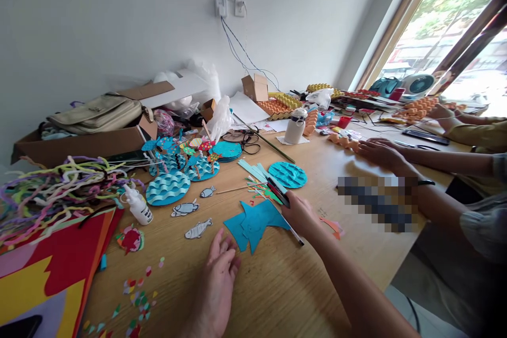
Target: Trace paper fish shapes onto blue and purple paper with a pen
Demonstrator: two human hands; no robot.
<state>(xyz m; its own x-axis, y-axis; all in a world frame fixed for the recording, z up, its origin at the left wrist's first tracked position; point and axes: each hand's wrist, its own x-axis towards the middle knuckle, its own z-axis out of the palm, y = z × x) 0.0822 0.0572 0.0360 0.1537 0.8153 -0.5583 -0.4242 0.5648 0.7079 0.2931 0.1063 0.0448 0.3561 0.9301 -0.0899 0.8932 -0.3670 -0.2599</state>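
My left hand (218,269) is open and loosely curved, palm turned inward, close to the left edge of the blue paper cutouts (257,222). Nothing shows in it. My right hand (300,215) reaches over the right end of this blue paper, its fingers closed on a slim black-and-red tool (277,190) whose exact kind I cannot make out. A white pen (295,235) lies partly under that hand. Just beyond are pale blue paper strips (253,171), small coloured strips and a round blue piece (288,175). Grey paper fish (198,228) lie to the left.
A white glue bottle (137,205) stands left, near fuzzy craft stems (59,195) and coloured sheets (59,269). Blue wavy ovals (168,188) hold paper fish on top. Behind stands a white lidded jar (295,128). Another person's hands (382,156) rest at right.
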